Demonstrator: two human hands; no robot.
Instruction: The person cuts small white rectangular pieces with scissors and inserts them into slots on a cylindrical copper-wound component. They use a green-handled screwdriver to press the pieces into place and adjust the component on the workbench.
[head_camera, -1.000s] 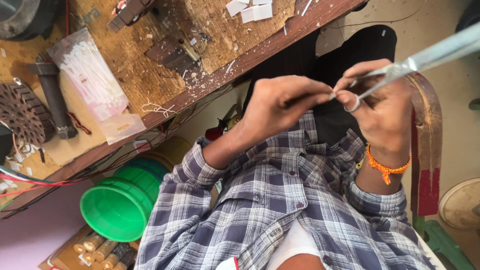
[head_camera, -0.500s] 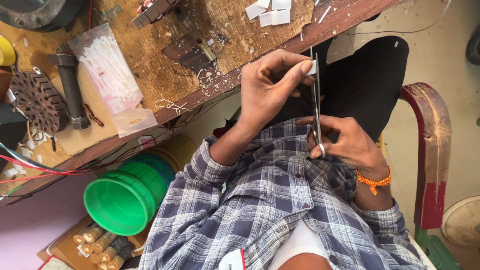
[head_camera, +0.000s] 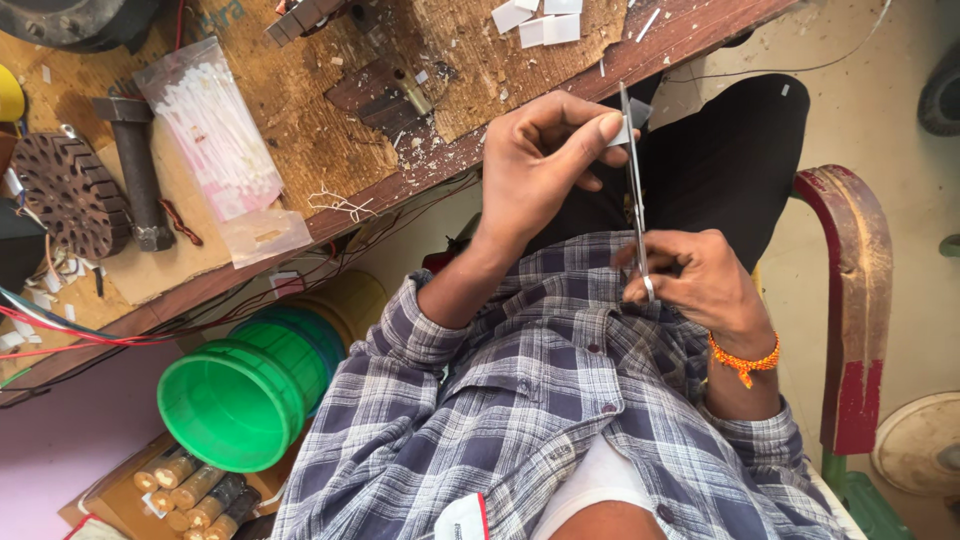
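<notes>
My left hand (head_camera: 545, 165) pinches a small white paper piece (head_camera: 619, 131) between thumb and fingertips, just off the edge of the wooden workbench (head_camera: 330, 150). My right hand (head_camera: 690, 280), with an orange band at the wrist, grips the handles of slim metal scissors (head_camera: 633, 185). The blades point up and away from me, and the paper piece lies against them near the tip. Both hands hover over my lap, above my checked shirt and dark trousers.
On the bench lie a clear bag of white strips (head_camera: 210, 130), a dark metal bolt (head_camera: 135, 180), a round slotted core (head_camera: 65, 195) and cut white pieces (head_camera: 540, 20). A green bucket (head_camera: 240, 400) stands below, with red wires (head_camera: 60, 330) nearby. The red chair arm (head_camera: 855, 300) is on my right.
The scissors swung from pointing right to pointing straight up, and my right hand dropped toward my lap. My left hand rose to the blade tip with the white piece.
</notes>
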